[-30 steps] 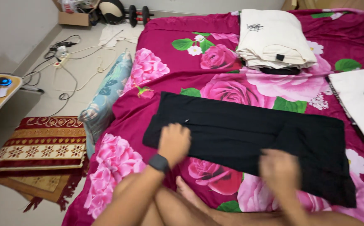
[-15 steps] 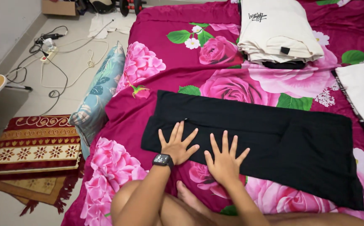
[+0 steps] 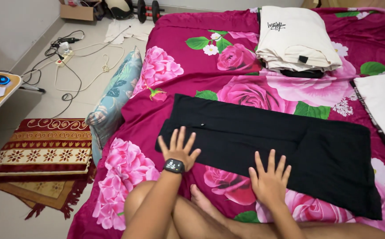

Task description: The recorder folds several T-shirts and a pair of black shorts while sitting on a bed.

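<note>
Floral magenta bedsheet [image 3: 228,33] carries a folded black garment [image 3: 272,146], its long axis running left to right across both hands. Left hand [image 3: 178,149] lies flat, fingers spread, on its near left end; right hand [image 3: 270,179], also spread, presses its near edge.

Matt black cloth garment [image 3: 263,141] lies on smooth floral cloth bedsheet [image 3: 179,44].
</note>
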